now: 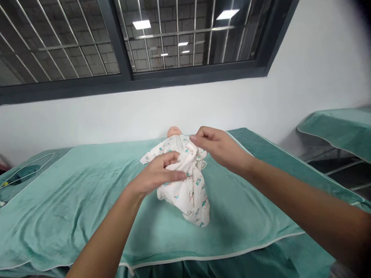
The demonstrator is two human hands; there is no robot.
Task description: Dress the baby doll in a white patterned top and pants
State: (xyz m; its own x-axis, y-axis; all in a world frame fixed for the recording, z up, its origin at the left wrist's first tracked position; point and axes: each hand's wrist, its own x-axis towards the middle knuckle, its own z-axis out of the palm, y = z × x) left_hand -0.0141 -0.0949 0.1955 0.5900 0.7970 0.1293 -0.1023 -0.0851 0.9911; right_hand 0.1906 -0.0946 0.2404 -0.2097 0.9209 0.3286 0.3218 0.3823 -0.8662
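Observation:
A baby doll (174,131) lies on its back on the green cover, its head toward the wall. White clothing (199,189) with small coloured prints covers its body, one sleeve spread to the left. My right hand (216,146) pinches a raised fold of the white cloth near the doll's chest. Lower and to the left, my left hand (160,172) is at the cloth, thumb and fingers apart on either side of a fold. The doll's legs are hidden by the clothing.
The green cover (87,193) spreads over the bed, with its pale-edged front hem near me. A white wall and a barred window (185,38) rise behind. Cords (26,172) lie at the far left. Another green-covered surface (339,131) stands at the right.

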